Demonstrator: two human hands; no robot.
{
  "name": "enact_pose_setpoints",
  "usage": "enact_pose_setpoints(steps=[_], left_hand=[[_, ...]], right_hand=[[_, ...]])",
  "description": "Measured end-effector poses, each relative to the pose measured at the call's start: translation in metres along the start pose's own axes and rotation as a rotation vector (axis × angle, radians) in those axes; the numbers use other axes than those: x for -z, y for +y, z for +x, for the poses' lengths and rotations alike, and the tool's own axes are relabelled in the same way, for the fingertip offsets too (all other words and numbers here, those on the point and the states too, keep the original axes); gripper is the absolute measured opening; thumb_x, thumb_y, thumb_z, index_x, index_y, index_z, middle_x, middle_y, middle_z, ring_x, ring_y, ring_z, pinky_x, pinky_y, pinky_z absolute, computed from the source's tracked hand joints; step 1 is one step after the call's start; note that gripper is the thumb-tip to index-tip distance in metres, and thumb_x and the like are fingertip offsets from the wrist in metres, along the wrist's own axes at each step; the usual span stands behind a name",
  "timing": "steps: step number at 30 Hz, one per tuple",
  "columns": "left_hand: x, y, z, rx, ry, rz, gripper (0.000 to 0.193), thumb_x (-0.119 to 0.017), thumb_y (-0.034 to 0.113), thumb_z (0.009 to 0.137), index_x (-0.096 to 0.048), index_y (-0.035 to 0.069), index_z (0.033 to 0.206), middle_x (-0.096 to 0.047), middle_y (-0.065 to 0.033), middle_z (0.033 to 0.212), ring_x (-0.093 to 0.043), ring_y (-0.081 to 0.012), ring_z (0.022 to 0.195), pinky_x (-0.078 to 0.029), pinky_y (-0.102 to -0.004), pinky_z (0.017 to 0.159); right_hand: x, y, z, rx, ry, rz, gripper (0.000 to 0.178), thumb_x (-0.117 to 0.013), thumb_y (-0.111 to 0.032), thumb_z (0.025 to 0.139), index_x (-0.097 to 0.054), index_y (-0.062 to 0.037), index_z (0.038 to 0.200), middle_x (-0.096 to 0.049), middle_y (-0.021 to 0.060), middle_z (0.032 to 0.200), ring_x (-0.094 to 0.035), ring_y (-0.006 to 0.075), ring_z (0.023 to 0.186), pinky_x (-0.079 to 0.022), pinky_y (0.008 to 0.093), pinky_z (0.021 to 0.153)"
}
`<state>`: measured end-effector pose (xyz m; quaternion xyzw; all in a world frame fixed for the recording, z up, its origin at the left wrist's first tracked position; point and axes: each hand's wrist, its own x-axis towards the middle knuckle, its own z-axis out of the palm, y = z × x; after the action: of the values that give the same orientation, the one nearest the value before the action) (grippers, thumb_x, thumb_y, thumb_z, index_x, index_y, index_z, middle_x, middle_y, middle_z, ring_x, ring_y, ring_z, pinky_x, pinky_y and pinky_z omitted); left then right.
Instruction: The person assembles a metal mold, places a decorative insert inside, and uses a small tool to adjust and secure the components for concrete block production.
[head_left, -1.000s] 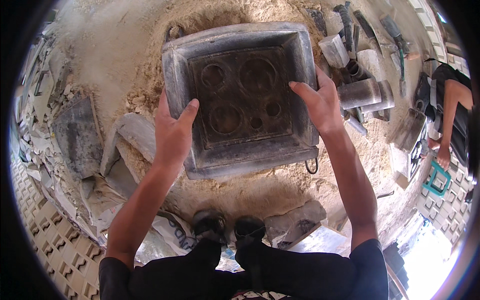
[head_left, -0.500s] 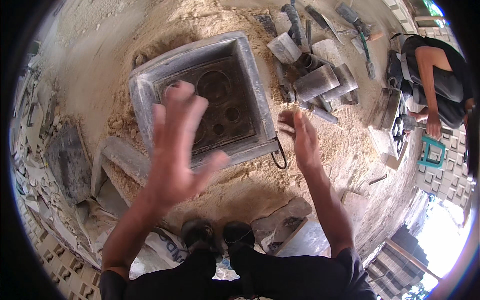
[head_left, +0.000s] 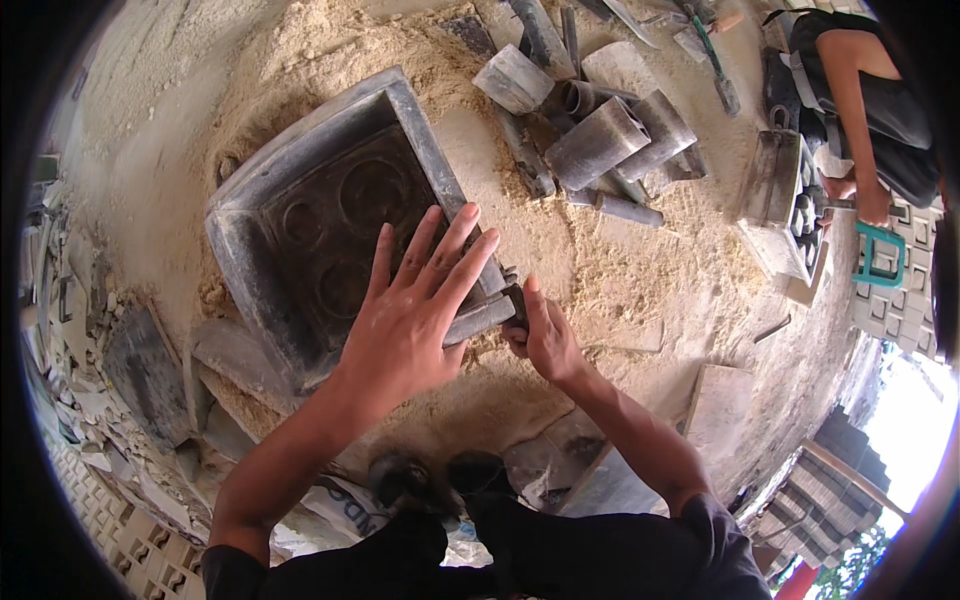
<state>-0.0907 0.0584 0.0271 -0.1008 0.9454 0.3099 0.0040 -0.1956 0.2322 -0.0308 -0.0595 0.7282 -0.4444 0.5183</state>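
Square grey tray (head_left: 425,140) sits on sandy ground (head_left: 620,265) beside some pipes (head_left: 597,147). The left hand (head_left: 400,325), fingers spread and gripping nothing, is over the tray's near right corner, perhaps to steady it (contact is hard to judge), while the right hand (head_left: 550,342) curls at that corner's dark handle (head_left: 515,303), likely for a hold, though whether its fingers grip I cannot tell.

Grey frame (head_left: 258,285), pale tan sand (head_left: 640,290)

Dark sleeves (head_left: 715,550), probably black shoes (head_left: 397,480)
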Motion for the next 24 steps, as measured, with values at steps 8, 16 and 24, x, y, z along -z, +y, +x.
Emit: enact_pose_setpoints(steps=[8,16,24], left_hand=[[0.001,-0.001,0.004,-0.006,-0.002,0.034,0.090,-0.075,0.013,0.067,-0.032,0.015,0.146,-0.024,-0.0086,0.155,-0.024,-0.0338,0.142,-0.018,-0.0595,0.113],[-0.001,-0.007,-0.001,-0.004,-0.036,0.003,0.093,-0.078,0.014,0.064,-0.034,0.015,0.145,-0.025,-0.0088,0.155,-0.022,-0.0359,0.142,-0.017,-0.0598,0.113],[-0.005,-0.009,-0.002,-0.009,0.006,-0.096,0.093,-0.077,0.009,0.063,-0.034,0.017,0.145,-0.025,-0.0064,0.155,-0.023,-0.0323,0.142,-0.016,-0.0590,0.114]], right_hand=[[0.008,-0.006,-0.003,-0.010,-0.043,-0.013,0.059,-0.027,-0.048,0.102,-0.050,-0.0017,0.075,-0.043,0.0043,0.057,-0.039,0.0144,0.051,-0.036,0.0330,0.051],[0.040,-0.047,0.019,0.750,-0.018,-0.621,0.028,-0.064,-0.003,0.086,-0.063,-0.0042,0.114,-0.063,0.0145,0.107,-0.064,0.0272,0.094,-0.053,0.0356,0.080],[0.041,-0.042,0.025,0.996,0.013,-0.845,0.026,-0.065,0.008,0.078,-0.064,-0.0006,0.103,-0.064,0.0145,0.100,-0.066,0.0292,0.087,-0.056,0.0359,0.072]])
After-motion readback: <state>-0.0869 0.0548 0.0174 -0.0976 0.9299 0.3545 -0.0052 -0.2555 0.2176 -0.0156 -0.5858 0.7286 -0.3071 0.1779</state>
